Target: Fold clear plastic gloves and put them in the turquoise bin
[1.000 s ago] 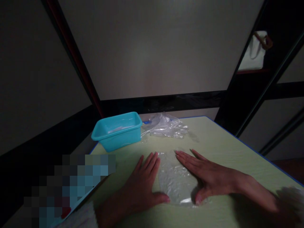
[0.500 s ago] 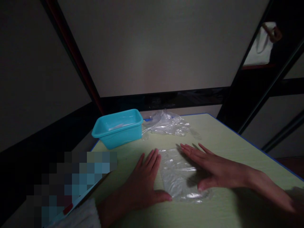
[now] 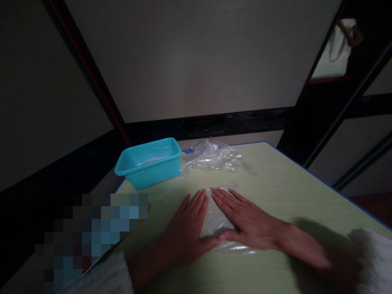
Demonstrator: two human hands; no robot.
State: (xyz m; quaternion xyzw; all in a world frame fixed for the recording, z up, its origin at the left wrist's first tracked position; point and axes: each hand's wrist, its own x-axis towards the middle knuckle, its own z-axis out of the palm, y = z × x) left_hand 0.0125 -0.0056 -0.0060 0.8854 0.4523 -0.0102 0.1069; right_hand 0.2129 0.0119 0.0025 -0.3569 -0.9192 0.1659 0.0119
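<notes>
A clear plastic bag (image 3: 216, 218) lies flat on the pale green table, partly covered by my hands. My left hand (image 3: 186, 232) rests palm down at the bag's left edge, fingers stretched forward, its thumb reaching over the bag. Flat across the bag's right part is my right hand (image 3: 245, 220), fingers straight and pointing up and left. The two thumb tips meet, or nearly meet, over the lower part of the bag. Neither hand grasps anything.
A turquoise plastic basin (image 3: 153, 173) with something pale inside stands at the table's back left. Beside it lies a heap of crumpled clear plastic (image 3: 212, 155). A dark-trimmed panel (image 3: 199, 73) rises behind the table (image 3: 284, 179). A white bag (image 3: 335, 53) sits at the upper right.
My right hand has moved left and come down over the plastic bag, bringing its thumb to my left thumb. My left hand has stayed in place. The view has shifted slightly.
</notes>
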